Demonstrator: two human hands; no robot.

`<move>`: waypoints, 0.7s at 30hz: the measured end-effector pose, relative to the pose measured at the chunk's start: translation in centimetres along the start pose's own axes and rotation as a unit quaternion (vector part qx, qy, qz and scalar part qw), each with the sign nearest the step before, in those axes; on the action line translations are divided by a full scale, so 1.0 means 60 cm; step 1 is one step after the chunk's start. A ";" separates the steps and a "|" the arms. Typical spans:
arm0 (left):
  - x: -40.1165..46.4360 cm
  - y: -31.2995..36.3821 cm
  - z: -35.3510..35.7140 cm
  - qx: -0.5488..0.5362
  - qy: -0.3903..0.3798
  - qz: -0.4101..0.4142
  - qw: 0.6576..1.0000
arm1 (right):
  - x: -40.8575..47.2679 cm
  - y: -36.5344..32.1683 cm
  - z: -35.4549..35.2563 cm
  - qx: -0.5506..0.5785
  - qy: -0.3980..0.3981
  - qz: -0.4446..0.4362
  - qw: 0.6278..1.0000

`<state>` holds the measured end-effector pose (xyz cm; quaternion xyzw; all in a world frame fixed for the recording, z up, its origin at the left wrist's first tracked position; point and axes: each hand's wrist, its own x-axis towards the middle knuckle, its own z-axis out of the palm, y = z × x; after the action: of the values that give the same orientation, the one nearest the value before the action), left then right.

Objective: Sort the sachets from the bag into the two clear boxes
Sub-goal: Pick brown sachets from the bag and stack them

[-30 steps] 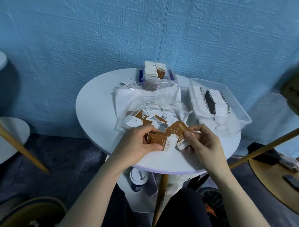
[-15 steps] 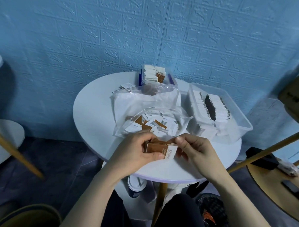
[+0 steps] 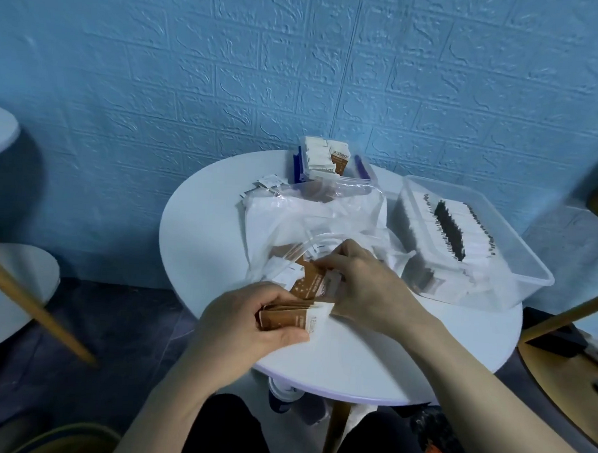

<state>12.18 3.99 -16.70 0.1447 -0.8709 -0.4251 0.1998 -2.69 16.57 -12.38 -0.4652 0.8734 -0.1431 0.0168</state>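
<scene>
We take the round white table (image 3: 218,229) as our landmark. At its near edge our left hand (image 3: 252,323) grips a stack of brown sachets (image 3: 293,317): the thumb lies pressed along the near side of the stack and the other fingers curl over its far side, so the stack is pinched between them. The stack is held flat, with its white printed ends pointing toward the table's right.

Just beyond it, toward the table's middle, our right hand (image 3: 366,291) reaches into the mouth of the clear plastic bag (image 3: 311,220). Its fingers are close together and bent down onto a brown sachet (image 3: 317,283) that lies at the bag's opening, touching it. We cannot tell whether the thumb is under that sachet. More sachets, brown and white, lie inside the bag to the left of this hand.

The bag lies crumpled across the middle of the table. On the table's right side stands a large clear box (image 3: 515,263), which overhangs the right edge a little. It holds rows of white sachets set on edge, with a dark gap between two rows. At the table's far edge, behind the bag, stands a smaller clear box (image 3: 361,169) with white and brown sachets standing upright in it. Its lower part is hidden by the bag.

A few loose white sachets (image 3: 268,184) lie on the table at its far left, just beside the bag.
</scene>
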 end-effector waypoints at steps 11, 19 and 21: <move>0.014 0.001 0.021 -0.089 -0.010 -0.027 0.996 | -0.032 0.053 -0.013 0.186 0.167 0.045 0.967; 0.013 -0.002 0.019 -0.109 -0.002 -0.015 0.994 | -0.074 0.035 -0.011 0.234 0.121 -0.048 0.963; 0.013 -0.001 0.019 -0.097 -0.008 -0.004 0.995 | -0.073 0.028 -0.006 0.247 0.091 -0.061 0.963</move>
<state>10.94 4.42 -17.19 0.1253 -0.8264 -0.5095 0.2044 -1.61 21.11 -12.93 -0.4843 0.7783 -0.3973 0.0426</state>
